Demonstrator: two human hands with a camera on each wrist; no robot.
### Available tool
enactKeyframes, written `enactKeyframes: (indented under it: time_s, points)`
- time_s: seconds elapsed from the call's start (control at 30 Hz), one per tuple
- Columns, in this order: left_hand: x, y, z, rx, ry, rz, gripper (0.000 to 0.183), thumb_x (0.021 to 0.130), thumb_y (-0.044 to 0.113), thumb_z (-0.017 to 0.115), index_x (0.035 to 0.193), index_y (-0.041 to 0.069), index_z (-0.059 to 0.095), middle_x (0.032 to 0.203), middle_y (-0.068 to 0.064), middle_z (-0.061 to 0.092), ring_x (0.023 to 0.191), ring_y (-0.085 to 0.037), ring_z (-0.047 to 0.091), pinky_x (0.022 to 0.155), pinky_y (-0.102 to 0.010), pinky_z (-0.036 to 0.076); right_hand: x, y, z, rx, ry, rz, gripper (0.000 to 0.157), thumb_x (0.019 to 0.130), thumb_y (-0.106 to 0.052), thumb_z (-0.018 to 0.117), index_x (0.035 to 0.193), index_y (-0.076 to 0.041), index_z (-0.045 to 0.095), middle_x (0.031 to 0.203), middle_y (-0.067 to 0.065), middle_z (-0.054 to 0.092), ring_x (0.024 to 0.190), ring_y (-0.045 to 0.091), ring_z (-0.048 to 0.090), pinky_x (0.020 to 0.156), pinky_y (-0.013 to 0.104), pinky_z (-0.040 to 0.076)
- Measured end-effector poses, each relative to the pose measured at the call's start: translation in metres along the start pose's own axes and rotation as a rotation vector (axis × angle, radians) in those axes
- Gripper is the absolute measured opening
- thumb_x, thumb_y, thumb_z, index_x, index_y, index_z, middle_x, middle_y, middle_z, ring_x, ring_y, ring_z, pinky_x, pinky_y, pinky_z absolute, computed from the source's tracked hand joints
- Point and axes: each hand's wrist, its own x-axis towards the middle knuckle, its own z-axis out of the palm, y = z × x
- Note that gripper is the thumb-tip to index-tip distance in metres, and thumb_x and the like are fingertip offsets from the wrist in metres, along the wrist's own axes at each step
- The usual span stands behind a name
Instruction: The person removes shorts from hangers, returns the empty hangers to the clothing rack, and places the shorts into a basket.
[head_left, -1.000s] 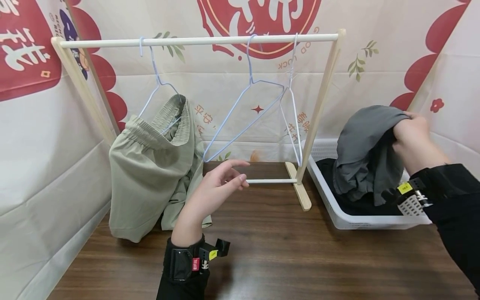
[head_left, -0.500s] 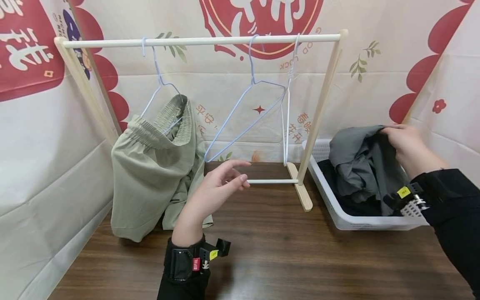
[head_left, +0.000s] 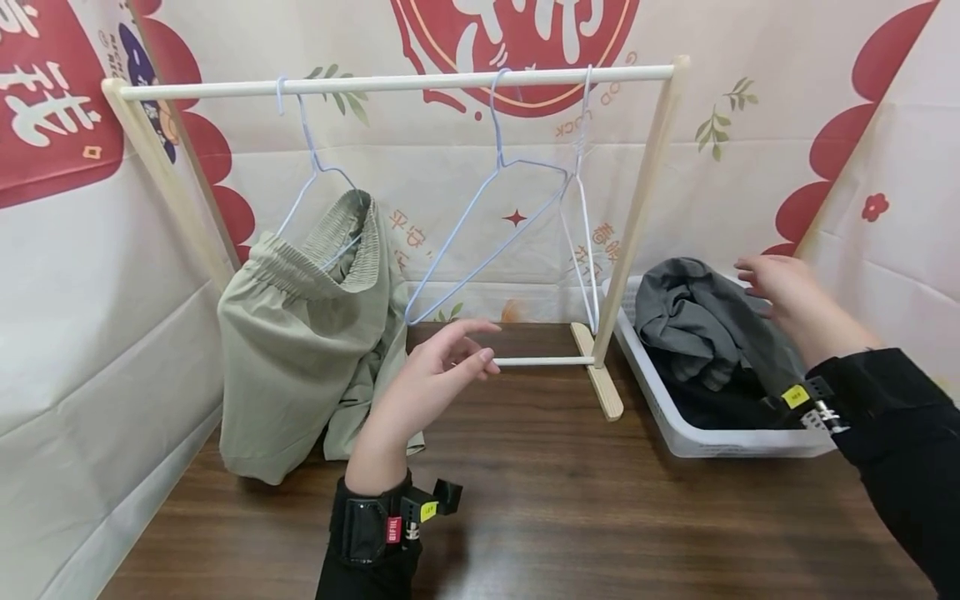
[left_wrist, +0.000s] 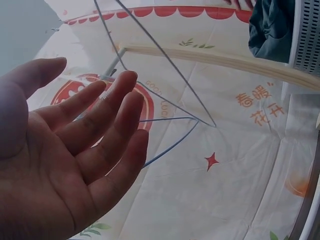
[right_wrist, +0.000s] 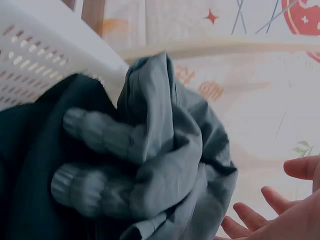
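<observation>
A crumpled grey garment [head_left: 697, 321] with a gathered band lies in the white plastic basket [head_left: 660, 408], on top of black cloth [head_left: 712, 404]. My right hand [head_left: 795, 296] is just right of the grey garment, fingers loosely extended and holding nothing. In the right wrist view its fingertips appear beside the cloth's edge. My left hand [head_left: 427, 371] hovers over the table in front of the rack, fingers relaxed, palm bare in the left wrist view. Near it, light green shorts [head_left: 300, 358] with an elastic waist hang on a blue hanger [head_left: 307, 158].
A wooden clothes rack [head_left: 397, 83] spans the table, with its foot [head_left: 597, 375] close to the basket. On its bar hang an unloaded blue hanger [head_left: 457, 242] and, further right, a white hanger [head_left: 585, 242]. Printed cloth walls [head_left: 892, 275] enclose the back and sides.
My right hand has lowered the grey garment into the basket and let go of it, then drawn slightly away. The left hand has stayed put. The white hanger sways a little.
</observation>
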Motion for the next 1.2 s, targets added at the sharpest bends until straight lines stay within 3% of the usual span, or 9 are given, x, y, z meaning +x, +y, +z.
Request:
enactKeyframes:
  time_s: [0.2,0.27,0.37,0.47,0.53,0.73,0.97,1.07,1.2]
  points:
    - [0.003,0.004,0.003,0.035,0.008,0.008,0.031,0.101,0.02,0.055,0.131,0.013,0.056,0.093,-0.009,0.068,0.087,-0.02,0.065,0.079,-0.037,0.051,-0.011,-0.007,0.011,0.138,-0.034,-0.067,0.017,0.1,-0.045,0.046,0.107,-0.034,0.055,0.096,-0.022,0.056,0.104,0.011,0.05,0.108,0.053,0.025]
    - [0.004,0.007,0.002,0.058,0.023,0.01,0.03,0.1,0.021,0.056,0.13,0.014,0.057,0.092,-0.005,0.068,0.086,-0.017,0.065,0.078,-0.037,0.051,-0.017,-0.011,0.015,0.204,-0.052,-0.097,0.014,0.1,-0.041,0.049,0.105,-0.034,0.059,0.09,-0.025,0.06,0.098,0.006,0.052,0.11,0.053,0.022]
    - [0.002,0.01,0.0,0.083,0.05,0.01,0.029,0.1,0.021,0.056,0.128,0.015,0.058,0.09,-0.002,0.068,0.084,-0.015,0.065,0.076,-0.037,0.051,-0.027,-0.017,0.023,0.288,-0.086,-0.143,0.013,0.1,-0.036,0.051,0.103,-0.033,0.063,0.091,-0.021,0.064,0.094,0.004,0.056,0.106,0.043,0.032]
    - [-0.001,0.013,-0.002,0.101,0.076,0.012,0.028,0.1,0.021,0.057,0.127,0.017,0.059,0.09,-0.002,0.068,0.084,-0.014,0.065,0.075,-0.037,0.052,-0.037,-0.022,0.033,0.337,-0.114,-0.197,0.015,0.102,-0.031,0.051,0.101,-0.031,0.066,0.093,-0.017,0.067,0.091,0.004,0.059,0.088,0.029,0.043]
    - [-0.005,0.015,-0.004,0.113,0.095,0.02,0.027,0.1,0.021,0.057,0.126,0.017,0.06,0.091,-0.004,0.068,0.084,-0.014,0.064,0.074,-0.037,0.052,-0.044,-0.025,0.041,0.309,-0.117,-0.242,0.017,0.102,-0.029,0.049,0.102,-0.03,0.067,0.094,-0.016,0.068,0.09,0.004,0.061,0.078,0.024,0.044]
    - [-0.017,0.026,-0.012,0.211,0.234,0.134,0.024,0.098,0.015,0.058,0.121,0.013,0.064,0.089,0.001,0.068,0.077,-0.014,0.062,0.07,-0.034,0.05,-0.064,-0.029,0.063,0.081,-0.088,-0.36,0.027,0.103,-0.034,0.047,0.12,-0.02,0.062,0.104,-0.017,0.064,0.099,0.003,0.059,0.081,0.02,0.045]
    - [-0.032,0.041,-0.023,0.34,0.434,0.298,0.021,0.093,0.004,0.061,0.113,0.006,0.068,0.088,0.001,0.069,0.075,-0.009,0.062,0.07,-0.024,0.05,-0.08,-0.026,0.084,0.023,-0.104,-0.43,0.036,0.104,-0.034,0.045,0.125,-0.009,0.06,0.107,-0.015,0.062,0.101,0.005,0.056,0.084,0.024,0.041]
    - [-0.037,0.043,-0.03,0.373,0.507,0.287,0.018,0.094,0.003,0.06,0.11,0.005,0.068,0.089,-0.001,0.07,0.075,-0.011,0.063,0.067,-0.02,0.049,-0.085,-0.023,0.09,-0.017,-0.106,-0.45,0.043,0.105,-0.032,0.044,0.13,0.0,0.055,0.108,-0.014,0.062,0.104,0.007,0.055,0.086,0.025,0.04]
    - [-0.041,0.043,-0.041,0.418,0.584,0.187,0.018,0.096,0.008,0.059,0.11,0.008,0.069,0.092,0.0,0.07,0.078,-0.011,0.063,0.066,-0.018,0.049,-0.093,-0.02,0.096,-0.081,-0.11,-0.47,0.044,0.105,-0.032,0.044,0.132,0.001,0.054,0.12,0.002,0.062,0.109,0.01,0.053,0.093,0.031,0.039]
